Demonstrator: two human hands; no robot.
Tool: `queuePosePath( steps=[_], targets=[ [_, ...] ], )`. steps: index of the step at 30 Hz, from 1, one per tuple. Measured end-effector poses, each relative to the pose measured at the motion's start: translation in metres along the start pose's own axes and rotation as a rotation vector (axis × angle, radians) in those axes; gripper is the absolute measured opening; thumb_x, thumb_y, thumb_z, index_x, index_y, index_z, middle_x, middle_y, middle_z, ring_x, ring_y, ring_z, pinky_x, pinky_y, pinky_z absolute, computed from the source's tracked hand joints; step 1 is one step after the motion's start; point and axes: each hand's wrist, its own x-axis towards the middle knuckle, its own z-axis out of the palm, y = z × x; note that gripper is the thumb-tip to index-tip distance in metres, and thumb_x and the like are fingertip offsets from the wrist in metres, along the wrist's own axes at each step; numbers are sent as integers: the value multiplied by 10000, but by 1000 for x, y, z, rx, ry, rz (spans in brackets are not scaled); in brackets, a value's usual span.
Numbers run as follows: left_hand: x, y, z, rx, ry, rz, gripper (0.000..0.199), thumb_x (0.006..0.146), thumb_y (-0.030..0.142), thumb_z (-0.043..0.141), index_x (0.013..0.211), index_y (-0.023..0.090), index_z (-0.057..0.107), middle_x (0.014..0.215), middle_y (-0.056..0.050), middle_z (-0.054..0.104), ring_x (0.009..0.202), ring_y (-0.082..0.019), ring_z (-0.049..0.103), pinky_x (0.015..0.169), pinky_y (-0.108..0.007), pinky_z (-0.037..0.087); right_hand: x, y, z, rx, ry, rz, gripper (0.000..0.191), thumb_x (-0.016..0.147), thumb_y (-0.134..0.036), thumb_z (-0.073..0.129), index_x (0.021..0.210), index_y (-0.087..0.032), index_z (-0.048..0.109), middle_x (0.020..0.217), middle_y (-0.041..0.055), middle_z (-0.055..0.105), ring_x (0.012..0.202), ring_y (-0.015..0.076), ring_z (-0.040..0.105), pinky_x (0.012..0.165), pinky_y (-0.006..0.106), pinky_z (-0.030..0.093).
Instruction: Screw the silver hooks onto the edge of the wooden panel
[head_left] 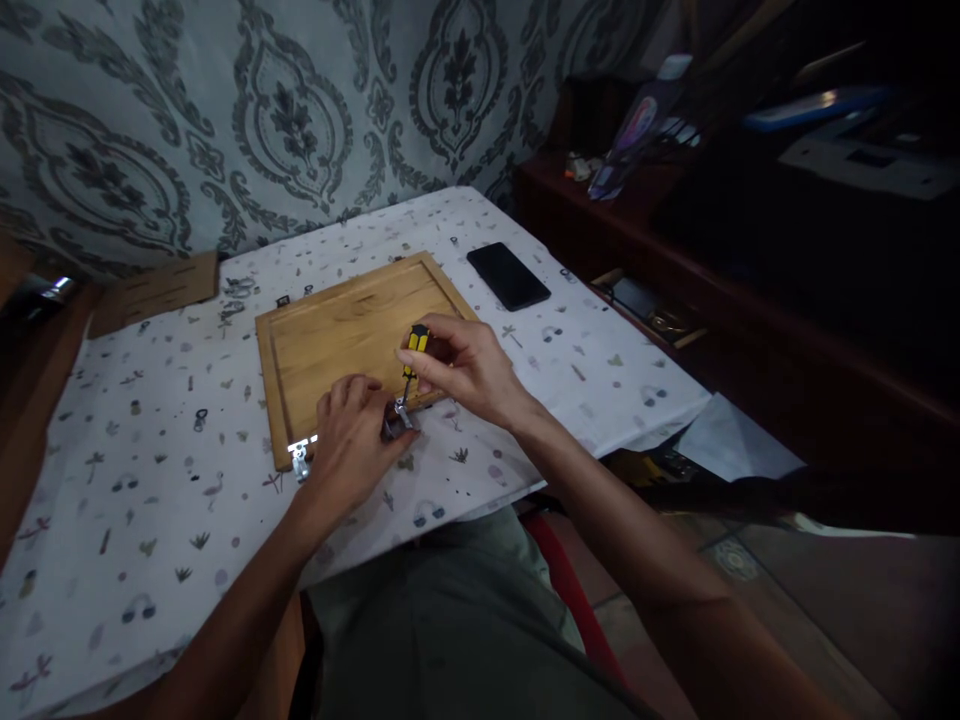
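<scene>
Visibly 1 screwdriver (418, 342), 2 hinges (300, 461).

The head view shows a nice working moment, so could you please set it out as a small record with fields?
Right hand: holds a screwdriver by its yellow-and-black handle
Screwdriver: shaft pointing down at a metal fitting
Left hand: at the panel's near edge, beside that fitting; exact grip unclear
Wooden panel: flat on a printed white tablecloth
Second fitting: at the panel's near-left corner
Phone: dark, lying right of the panel
Cardboard: far left, near the wall
</scene>
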Motion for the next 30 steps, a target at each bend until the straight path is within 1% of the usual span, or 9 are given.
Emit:
queuePosePath(
  steps=[5,9,13,16,20,23,30],
  targets=[
    [1,-2,0,-36,14,-3,313,826,362,795,1054,174,696,1196,-114,614,1175,-337,503,991,-499,430,-1,-2,0,-4,-2,7,363,900,-519,695,777,-200,571,651,-63,510,545,80,557,524,233,397],
    [3,-3,-2,-80,1,-15,290,812,365,809,1013,182,710,1168,-107,617,1163,-333,512,969,-490,438,-1,-1,0,-10,-1,13,354,902,-512,697,784,-201,576,678,-51,530,553,86,562,534,240,401],
    [5,-3,-3,-105,-10,-32,289,798,344,823,1012,180,718,1156,-105,617,1157,-328,522,969,-487,441,0,1,1,-30,-3,-19,344,915,-494,686,772,-200,579,697,-42,539,571,93,547,538,242,397],
    [6,-4,-2,-120,-7,-38,264,799,334,822,985,178,719,1155,-103,616,1152,-321,528,970,-483,444,-1,-2,1,-87,6,-54,333,921,-486,680,781,-196,597,712,-31,551,593,97,517,549,243,394],
    [6,-5,-1,-136,-13,-35,296,785,340,835,1001,175,718,1147,-101,619,1160,-320,526,983,-491,442,-6,-11,0,-147,54,-63,324,926,-481,678,794,-194,610,719,-18,546,638,113,512,564,248,403],
    [5,-5,-1,-143,-11,-45,266,800,351,818,978,183,714,1137,-95,619,1160,-319,525,988,-502,441,-9,-14,0,-143,81,-77,313,928,-472,681,797,-197,610,734,-13,545,655,119,517,571,250,414],
    [6,-3,-3,-153,-31,-58,270,801,341,817,995,181,718,1144,-102,613,1175,-333,514,982,-516,431,-9,-10,0,-111,68,-55,272,926,-451,690,825,-209,618,753,-9,559,660,127,533,570,255,433]
  ],
)
